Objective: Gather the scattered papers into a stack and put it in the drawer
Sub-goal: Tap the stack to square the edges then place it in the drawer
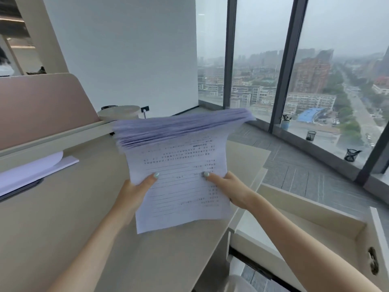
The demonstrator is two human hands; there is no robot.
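A thick stack of printed white papers is held up above the beige desk, its far edge fanned and slightly blurred. My left hand grips its left side with the thumb on the top sheet. My right hand grips its right side, thumb also on top. An open drawer stands pulled out at the right of the desk, below and to the right of the stack; its inside shows bare. More papers lie on the desk at the far left.
A pinkish desk partition rises at the back left. A round white object sits at the desk's back edge. Floor-to-ceiling windows stand to the right, with black mesh pen cups on the sill. A white wall is straight ahead.
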